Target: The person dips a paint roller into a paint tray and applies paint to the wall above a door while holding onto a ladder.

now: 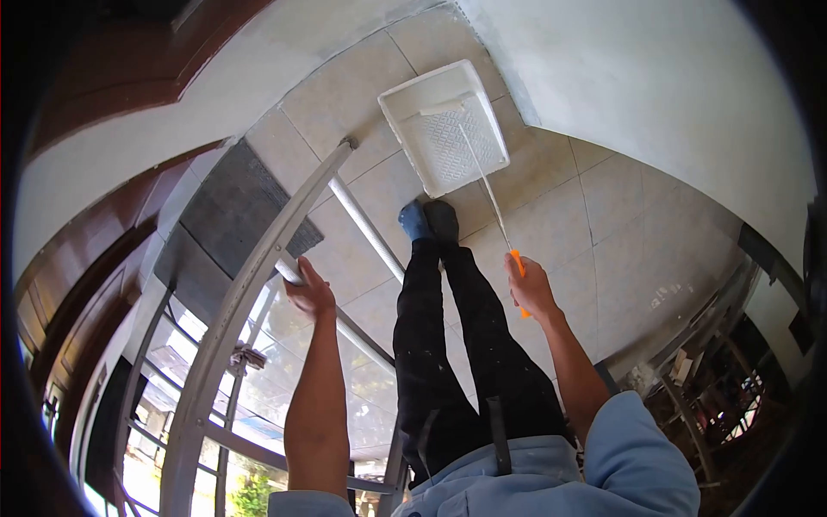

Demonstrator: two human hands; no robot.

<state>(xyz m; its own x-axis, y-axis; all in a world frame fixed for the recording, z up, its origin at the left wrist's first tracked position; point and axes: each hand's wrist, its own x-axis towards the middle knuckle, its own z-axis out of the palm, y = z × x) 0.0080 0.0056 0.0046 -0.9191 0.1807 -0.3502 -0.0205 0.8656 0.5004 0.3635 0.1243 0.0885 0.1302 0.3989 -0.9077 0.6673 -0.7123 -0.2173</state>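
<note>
The long paint roller with a bright orange handle and a thin, pale-smeared metal rod [486, 183] slanted from the person's right hand [536, 291] down to the shallow white plastic paint tray [433, 182], where its far end lay over the tray's patterned bed. The right fingers were curled shut around the orange handle, the surest place to take hold, since the rod looked coated and probably slick. The roller was likely light but end-heavy when loaded, with a stiff rod and a soft, wet head that would smear whatever it brushed.

The tray sat on the beige tiled floor [551, 215], just beyond the person's feet. White paint coated its bed and walls; how deep it lay could not be told. The tray looked thin and somewhat bendy, best taken by opposite rims and kept level, as wet paint could slop.

The left hand [312, 289] was wrapped around a rung of the grey metal ladder [233, 326], its fingers bent about the bar, which seemed rigid and smooth.
</note>
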